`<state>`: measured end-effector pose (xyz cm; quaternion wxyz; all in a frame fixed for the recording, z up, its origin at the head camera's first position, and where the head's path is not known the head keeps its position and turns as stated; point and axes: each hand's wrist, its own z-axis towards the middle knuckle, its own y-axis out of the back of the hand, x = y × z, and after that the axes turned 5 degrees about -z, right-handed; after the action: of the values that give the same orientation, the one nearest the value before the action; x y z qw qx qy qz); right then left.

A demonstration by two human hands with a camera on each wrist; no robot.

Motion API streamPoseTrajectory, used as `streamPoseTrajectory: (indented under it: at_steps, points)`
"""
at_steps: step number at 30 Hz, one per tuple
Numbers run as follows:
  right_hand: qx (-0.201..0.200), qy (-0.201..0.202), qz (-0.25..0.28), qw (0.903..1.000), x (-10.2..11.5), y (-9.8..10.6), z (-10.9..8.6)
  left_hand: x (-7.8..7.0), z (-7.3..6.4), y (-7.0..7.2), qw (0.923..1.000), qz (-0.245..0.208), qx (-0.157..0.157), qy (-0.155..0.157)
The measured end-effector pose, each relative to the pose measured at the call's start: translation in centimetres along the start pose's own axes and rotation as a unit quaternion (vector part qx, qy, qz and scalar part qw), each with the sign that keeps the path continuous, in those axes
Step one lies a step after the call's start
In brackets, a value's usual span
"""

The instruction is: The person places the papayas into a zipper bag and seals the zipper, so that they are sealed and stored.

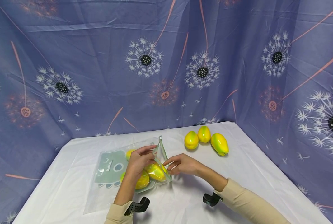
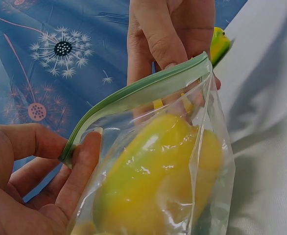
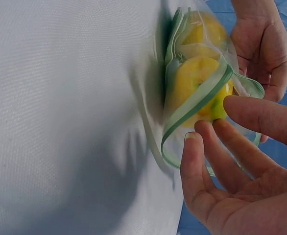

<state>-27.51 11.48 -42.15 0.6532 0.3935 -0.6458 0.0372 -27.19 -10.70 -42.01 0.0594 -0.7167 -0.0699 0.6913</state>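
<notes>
A clear zip bag (image 1: 110, 183) with a green zip strip and a pale green printed figure lies on the table, its mouth spread to the right. Inside it are several yellow-green mangoes (image 1: 156, 172), one close to the mouth. My left hand (image 1: 139, 161) pinches the zip edge at the far side of the mouth, as the left wrist view shows its fingers (image 2: 87, 154) against the strip. At the mouth is my right hand (image 1: 184, 165), fingers loosely bent, fingertips (image 3: 192, 139) beside the nearest mango (image 3: 197, 83). Whether they touch it I cannot tell.
Three more mangoes sit at the back right of the table: one at left (image 1: 191, 140), one in the middle (image 1: 204, 134) and a longer one (image 1: 219, 144). A white cloth covers the table (image 1: 57, 186). Behind hangs a blue dandelion-print curtain (image 1: 99, 62).
</notes>
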Motion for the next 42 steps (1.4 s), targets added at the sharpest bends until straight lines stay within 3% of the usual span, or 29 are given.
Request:
streamPoseTrajectory:
  at_steps: [12,24,31,37,42]
  points:
    - [-0.004,0.020,-0.027,0.9994,0.1,0.0,0.2,0.0,0.0,-0.1,1.0000,0.008,-0.005,0.003]
    - [-0.098,-0.003,-0.086,0.9915,0.4,2.9,-0.4,-0.1,-0.1,0.0,0.9999,-0.003,-0.001,0.011]
    - [-0.149,-0.016,-0.087,0.9849,0.1,4.0,-0.6,-0.1,-0.1,0.1,1.0000,0.003,0.000,0.008]
    - [-0.204,-0.027,-0.093,0.9741,-0.6,5.2,-0.4,-0.1,0.0,0.1,0.9999,0.005,-0.001,0.011]
    - [-0.259,-0.023,-0.121,0.9581,-1.4,6.5,-0.1,-0.1,0.0,0.2,0.9999,0.009,0.001,0.012]
